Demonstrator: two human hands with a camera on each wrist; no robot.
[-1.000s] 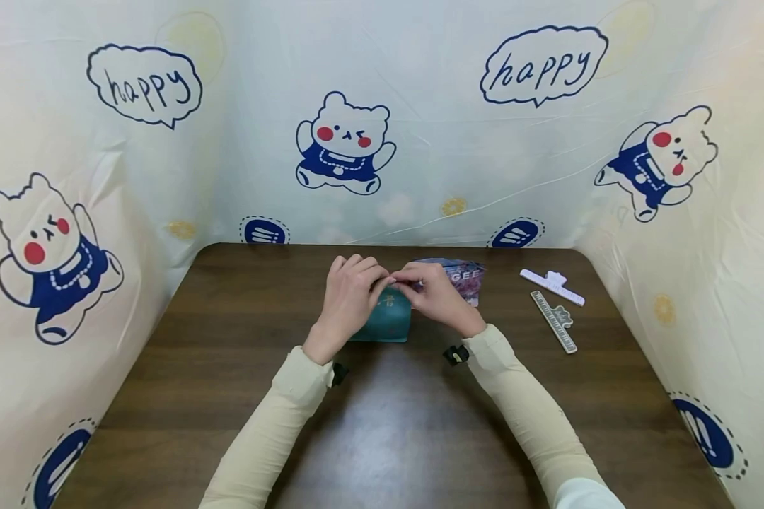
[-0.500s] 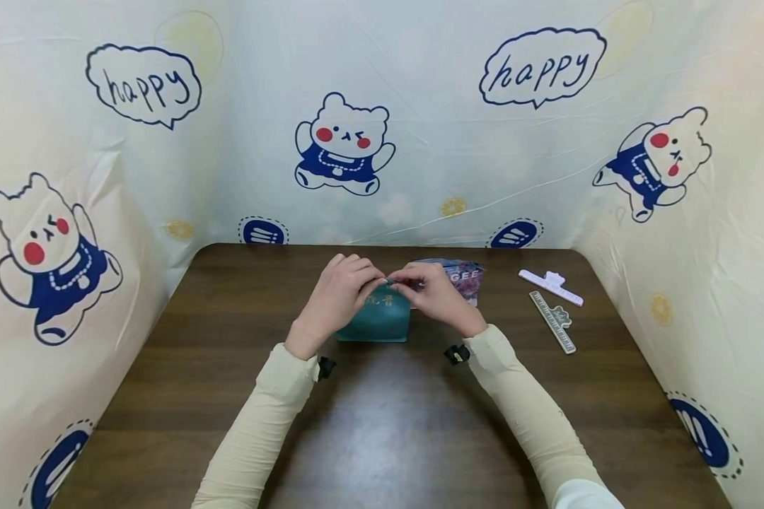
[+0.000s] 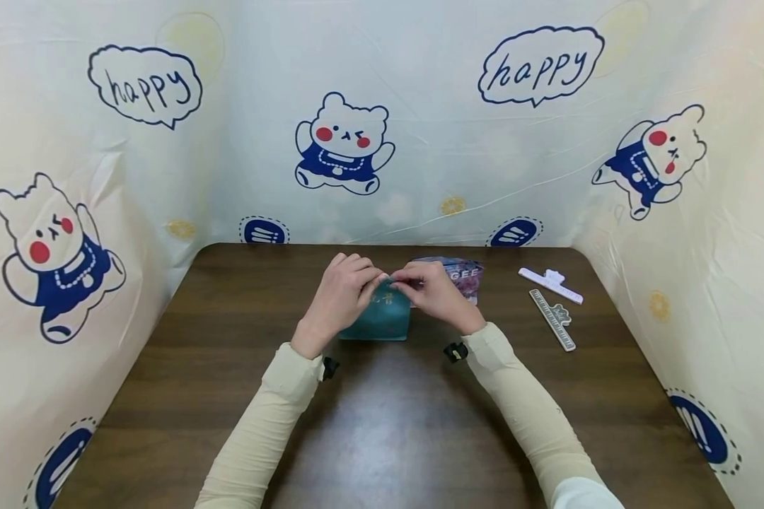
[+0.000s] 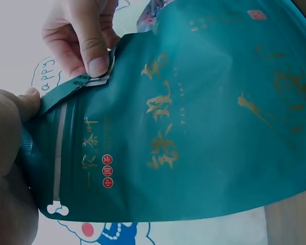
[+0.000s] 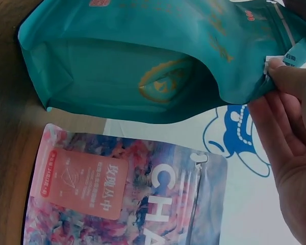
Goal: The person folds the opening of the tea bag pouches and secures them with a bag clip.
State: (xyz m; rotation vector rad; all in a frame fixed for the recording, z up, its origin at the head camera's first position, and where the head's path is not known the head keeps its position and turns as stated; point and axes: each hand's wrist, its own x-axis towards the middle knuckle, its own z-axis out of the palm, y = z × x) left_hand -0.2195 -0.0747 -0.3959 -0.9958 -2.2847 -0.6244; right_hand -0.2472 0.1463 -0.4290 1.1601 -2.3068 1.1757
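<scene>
A teal tea pouch (image 3: 378, 322) with gold lettering stands upright on the table. My right hand (image 3: 442, 293) pinches the right end of its top edge between thumb and fingers. At the opposite side, my left hand (image 3: 344, 290) grips the same edge. In the left wrist view, a narrow top strip (image 4: 64, 93) peels away above the pale seal line (image 4: 59, 153), with a whitish edge beneath the right thumb. The right wrist view shows the pouch's side gusset (image 5: 102, 76) bulging, a gold round emblem on it. Part of the left hand is cut off in its own wrist view.
Behind and right of the pouch stands a pink and purple patterned pouch (image 3: 467, 277). Two bag clips lie at the right of the table, a lilac one (image 3: 550, 285) and a grey one (image 3: 552, 320). A printed cloth (image 3: 420, 155) walls the back and sides.
My left hand has shifted slightly left, uncovering more of the teal pouch's front and its lettering. The right hand has stayed nearly in place, still pinching the top edge.
</scene>
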